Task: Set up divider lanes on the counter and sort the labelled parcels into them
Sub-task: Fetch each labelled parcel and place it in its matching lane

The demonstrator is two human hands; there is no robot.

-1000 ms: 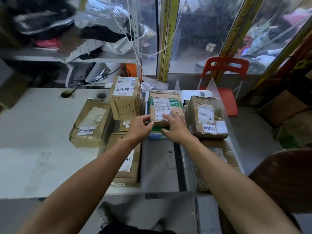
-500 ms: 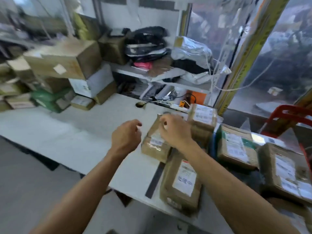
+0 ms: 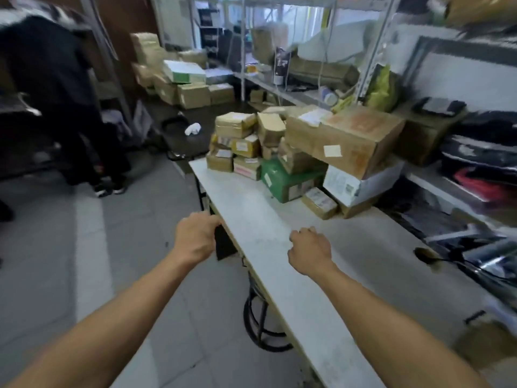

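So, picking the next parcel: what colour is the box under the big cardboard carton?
Green box, clearest in the head view.

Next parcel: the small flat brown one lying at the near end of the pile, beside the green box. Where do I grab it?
Probably take the small brown parcel by its long edges, from above on the near side. It lies flat on the counter; the green box and the white box crowd its far sides.
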